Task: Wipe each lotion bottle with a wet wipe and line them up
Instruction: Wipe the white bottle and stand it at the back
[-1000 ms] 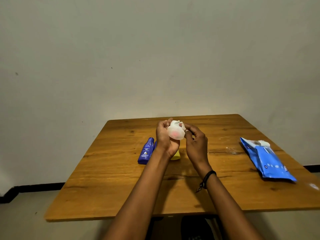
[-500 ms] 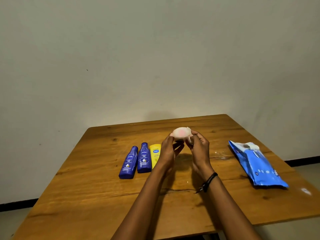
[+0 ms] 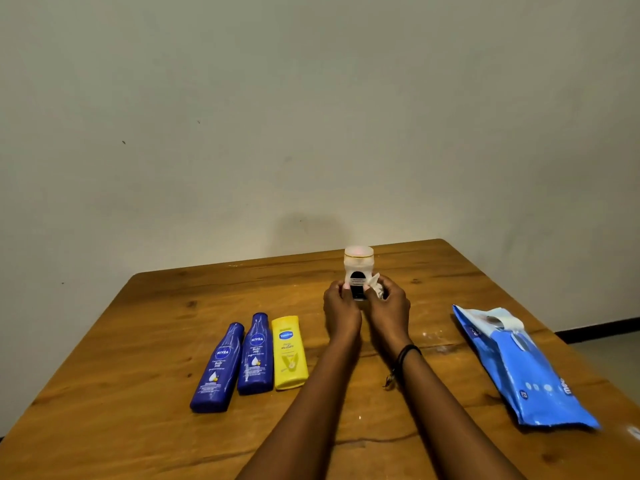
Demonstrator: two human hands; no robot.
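My left hand (image 3: 341,308) grips a small white lotion bottle (image 3: 358,268) with a dark label, held upright above the table's middle. My right hand (image 3: 389,308) presses a crumpled white wet wipe (image 3: 376,285) against the bottle's right side. Three bottles lie flat side by side to the left: a blue bottle (image 3: 218,368), a second blue bottle (image 3: 257,355) and a yellow bottle (image 3: 289,351).
A blue wet-wipe pack (image 3: 519,368) with its flap lifted lies on the right of the wooden table (image 3: 121,393). A plain wall stands right behind the table's far edge. A dark cord bracelet (image 3: 403,358) is on my right wrist.
The white bottle has been turned from lying sideways between my fingers to upright. The camera view has shifted right and closer, bringing all three lying bottles into sight.
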